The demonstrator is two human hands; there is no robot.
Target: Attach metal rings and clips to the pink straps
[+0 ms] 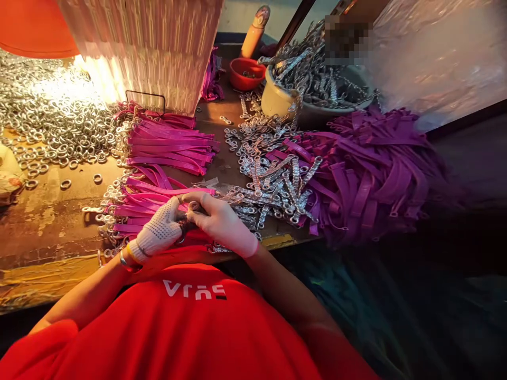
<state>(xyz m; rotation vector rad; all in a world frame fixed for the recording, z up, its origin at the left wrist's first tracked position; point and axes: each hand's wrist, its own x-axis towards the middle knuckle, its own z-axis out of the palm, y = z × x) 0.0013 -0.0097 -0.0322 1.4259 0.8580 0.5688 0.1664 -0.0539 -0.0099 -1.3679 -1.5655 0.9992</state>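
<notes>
My left hand (160, 228), in a white dotted glove, and my right hand (222, 219), in a pale glove, meet at the table's front edge. The fingers of both are closed together around something small and dark, too hidden to name. Under and behind them lie pink straps (138, 208) with metal rings at their left ends. A second bundle of pink straps (170, 145) rests just beyond. To the right of my right hand spreads a pile of silvery metal links (273, 177).
Loose metal rings (59, 116) cover the left back. Purple straps (364, 174) are heaped at the right. Behind stand a red bowl (246, 75), a pale tub (275, 98) full of chain pieces and a ribbed translucent panel (154, 47).
</notes>
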